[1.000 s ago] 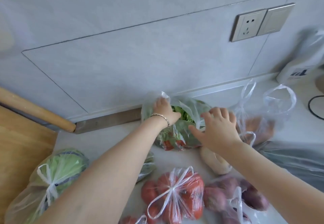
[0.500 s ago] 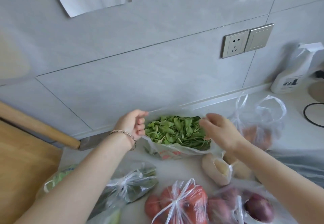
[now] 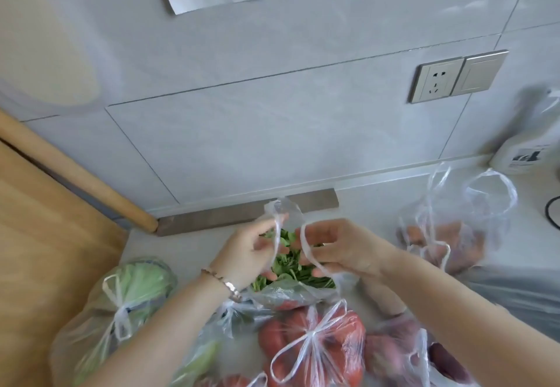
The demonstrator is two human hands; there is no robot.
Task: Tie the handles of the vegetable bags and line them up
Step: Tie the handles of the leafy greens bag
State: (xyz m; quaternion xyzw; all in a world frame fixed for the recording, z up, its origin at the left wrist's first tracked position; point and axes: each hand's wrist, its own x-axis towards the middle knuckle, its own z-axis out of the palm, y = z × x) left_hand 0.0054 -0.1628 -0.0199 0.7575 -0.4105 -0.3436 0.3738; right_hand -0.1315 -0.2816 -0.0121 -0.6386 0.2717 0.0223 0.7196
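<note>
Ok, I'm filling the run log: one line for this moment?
left hand: handle | right hand: handle | clear plastic bag of green leaves: untied

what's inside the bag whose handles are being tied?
Green leafy vegetables fill the open clear bag, between the left hand and right hand. Both hands cover part of the leaves; the bag's bottom is hidden.
</note>
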